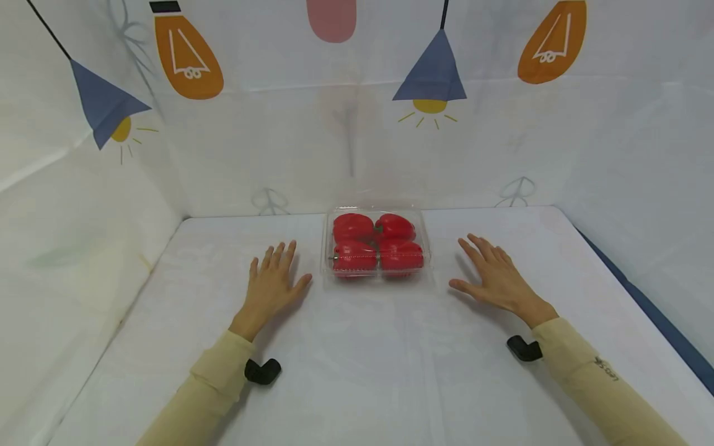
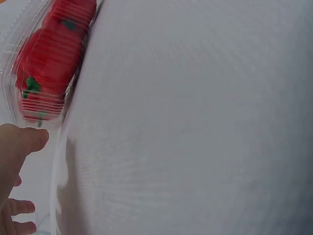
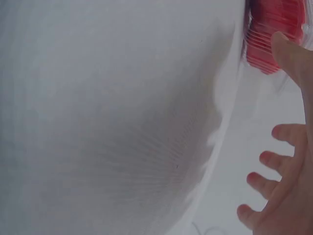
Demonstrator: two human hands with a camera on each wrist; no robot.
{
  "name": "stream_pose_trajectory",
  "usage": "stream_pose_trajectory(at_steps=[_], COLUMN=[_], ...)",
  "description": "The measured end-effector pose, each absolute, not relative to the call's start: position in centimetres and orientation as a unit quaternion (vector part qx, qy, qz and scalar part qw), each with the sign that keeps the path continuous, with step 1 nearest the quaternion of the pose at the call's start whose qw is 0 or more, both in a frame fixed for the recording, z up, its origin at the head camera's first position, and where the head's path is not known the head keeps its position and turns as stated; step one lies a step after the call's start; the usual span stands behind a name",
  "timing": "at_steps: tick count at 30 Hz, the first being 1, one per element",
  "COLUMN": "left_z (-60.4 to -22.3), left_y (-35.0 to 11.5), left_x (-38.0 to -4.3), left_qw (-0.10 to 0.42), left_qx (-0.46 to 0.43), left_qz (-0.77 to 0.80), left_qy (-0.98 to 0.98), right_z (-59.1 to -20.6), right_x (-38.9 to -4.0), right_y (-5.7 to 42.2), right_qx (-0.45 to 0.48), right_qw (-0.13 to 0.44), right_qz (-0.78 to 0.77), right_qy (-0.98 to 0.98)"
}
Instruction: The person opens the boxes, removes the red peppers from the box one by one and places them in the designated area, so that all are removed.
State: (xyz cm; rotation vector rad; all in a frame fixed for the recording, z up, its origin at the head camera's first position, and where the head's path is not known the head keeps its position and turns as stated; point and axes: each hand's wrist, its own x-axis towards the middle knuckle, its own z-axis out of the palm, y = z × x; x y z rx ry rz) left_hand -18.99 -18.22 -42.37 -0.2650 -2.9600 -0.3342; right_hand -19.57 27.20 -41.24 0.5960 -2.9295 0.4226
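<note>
A clear plastic clamshell box (image 1: 329, 272) sits toward the back of the white table. Several red bell peppers (image 1: 354, 255) with green stems show through its walls. To its left my left hand (image 1: 270, 288) is spread with straight fingers, holding nothing. My right hand (image 1: 496, 279) is to the box's right, fingers apart and likewise without anything in it. In the left wrist view the thumb (image 2: 32, 140) points toward the box's near end. The right wrist view has the right thumb (image 3: 288, 51) overlapping the peppers (image 3: 279, 24).
White cloth walls (image 1: 312, 148) printed with lamps and bulbs rise behind and beside the table (image 1: 357, 371). A black wrist mount (image 1: 262, 371) shows beside the left sleeve, another mount (image 1: 524, 349) beside the right. A blue strip (image 1: 641, 291) runs along the right edge.
</note>
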Motion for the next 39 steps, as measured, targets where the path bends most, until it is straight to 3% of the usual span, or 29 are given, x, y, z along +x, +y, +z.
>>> stream_pose_trajectory(at_steps=[10, 39], left_z=[-42.8, -43.7], left_y=[-17.2, -13.9], left_x=[-18.3, -19.0], left_qw=[0.025, 0.021], left_qx=[-0.164, -0.109], left_qz=[-0.269, -0.427], left_qy=[-0.949, -0.897], right_z=[-41.0, -40.9], right_x=[-19.5, -19.3], right_y=[26.3, 22.6], right_qx=[0.236, 0.327], right_qw=[0.059, 0.098], right_qz=[0.201, 0.267], right_qy=[-0.949, -0.901])
